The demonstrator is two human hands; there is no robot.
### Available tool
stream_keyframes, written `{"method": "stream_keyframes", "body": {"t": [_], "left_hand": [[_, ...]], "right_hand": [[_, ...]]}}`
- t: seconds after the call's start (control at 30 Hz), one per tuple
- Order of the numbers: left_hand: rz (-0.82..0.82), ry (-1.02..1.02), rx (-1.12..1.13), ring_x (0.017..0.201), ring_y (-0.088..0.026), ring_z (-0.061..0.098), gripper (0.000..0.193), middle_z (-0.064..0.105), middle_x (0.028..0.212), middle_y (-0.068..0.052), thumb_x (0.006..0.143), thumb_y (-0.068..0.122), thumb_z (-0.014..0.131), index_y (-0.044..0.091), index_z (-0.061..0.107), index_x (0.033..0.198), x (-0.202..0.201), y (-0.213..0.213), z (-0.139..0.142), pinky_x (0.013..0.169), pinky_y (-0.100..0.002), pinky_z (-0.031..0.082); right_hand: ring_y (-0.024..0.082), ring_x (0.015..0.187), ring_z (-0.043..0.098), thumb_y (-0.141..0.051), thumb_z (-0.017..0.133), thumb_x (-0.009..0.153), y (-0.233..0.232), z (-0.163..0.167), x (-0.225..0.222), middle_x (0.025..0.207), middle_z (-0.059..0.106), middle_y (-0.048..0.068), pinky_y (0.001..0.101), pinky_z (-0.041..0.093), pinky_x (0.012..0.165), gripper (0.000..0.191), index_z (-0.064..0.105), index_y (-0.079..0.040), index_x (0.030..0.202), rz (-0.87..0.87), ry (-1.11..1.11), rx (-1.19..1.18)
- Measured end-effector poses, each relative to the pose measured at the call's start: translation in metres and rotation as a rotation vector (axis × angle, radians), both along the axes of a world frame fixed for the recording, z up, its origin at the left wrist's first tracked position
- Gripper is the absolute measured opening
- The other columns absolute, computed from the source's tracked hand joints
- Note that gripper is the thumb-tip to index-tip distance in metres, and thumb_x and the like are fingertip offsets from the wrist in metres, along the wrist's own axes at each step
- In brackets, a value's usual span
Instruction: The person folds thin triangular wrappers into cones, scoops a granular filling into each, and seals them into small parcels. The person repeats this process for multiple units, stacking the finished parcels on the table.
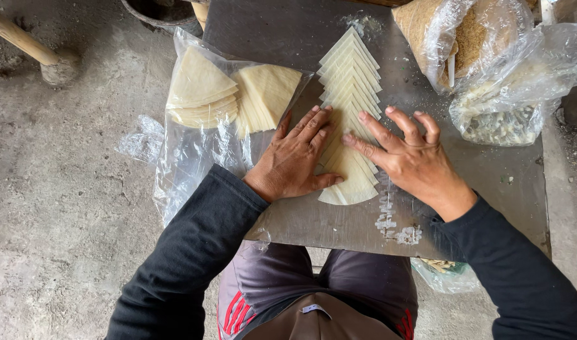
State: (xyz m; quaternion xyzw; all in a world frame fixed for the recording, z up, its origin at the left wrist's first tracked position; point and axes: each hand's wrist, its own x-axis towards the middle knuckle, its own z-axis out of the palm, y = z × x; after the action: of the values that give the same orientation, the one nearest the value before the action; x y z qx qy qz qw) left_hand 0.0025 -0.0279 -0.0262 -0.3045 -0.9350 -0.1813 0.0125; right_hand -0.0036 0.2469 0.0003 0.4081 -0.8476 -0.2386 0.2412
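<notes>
A row of several pale triangular dough wrappers [350, 82] lies fanned out, overlapping, down the middle of a metal board [288, 38]. My left hand [296, 157] rests flat on the row's left edge, fingers apart. On the row's right edge, my right hand [409, 157] presses with spread fingers, its index finger on the sheets. Neither hand grips anything.
Two stacks of triangular wrappers [203, 94] lie on a clear plastic bag [187, 157] at the board's left. Plastic bags of brown filling [464, 38] and a pale mix [502, 123] stand at the right. Concrete floor [62, 208] lies left; a wooden handle [17, 38] at top left.
</notes>
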Motion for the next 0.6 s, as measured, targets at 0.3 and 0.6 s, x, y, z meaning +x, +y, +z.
{"method": "stream_keyframes", "body": {"t": [0.3, 0.6], "left_hand": [[-0.014, -0.083, -0.072, 0.154, -0.025, 0.009, 0.103, 0.020, 0.164, -0.012, 0.087, 0.077, 0.047, 0.000, 0.032, 0.153, -0.003, 0.001, 0.006, 0.124, -0.058, 0.005], [-0.024, -0.074, -0.105, 0.154, -0.024, 0.008, 0.101, 0.015, 0.166, -0.011, 0.086, 0.077, 0.045, 0.001, 0.033, 0.152, -0.007, 0.003, 0.007, 0.123, -0.060, 0.005]], "right_hand": [[0.026, 0.145, 0.032, 0.000, 0.057, 0.099, -0.007, 0.005, -0.026, 0.162, 0.047, -0.006, 0.0486, 0.020, 0.118, 0.066, 0.063, -0.048, 0.143, -0.074, -0.158, -0.091], [0.032, 0.144, 0.036, 0.002, 0.051, 0.102, -0.006, 0.005, -0.054, 0.161, 0.049, 0.002, 0.0472, 0.020, 0.117, 0.059, 0.069, -0.040, 0.139, -0.079, -0.395, -0.312]]}}
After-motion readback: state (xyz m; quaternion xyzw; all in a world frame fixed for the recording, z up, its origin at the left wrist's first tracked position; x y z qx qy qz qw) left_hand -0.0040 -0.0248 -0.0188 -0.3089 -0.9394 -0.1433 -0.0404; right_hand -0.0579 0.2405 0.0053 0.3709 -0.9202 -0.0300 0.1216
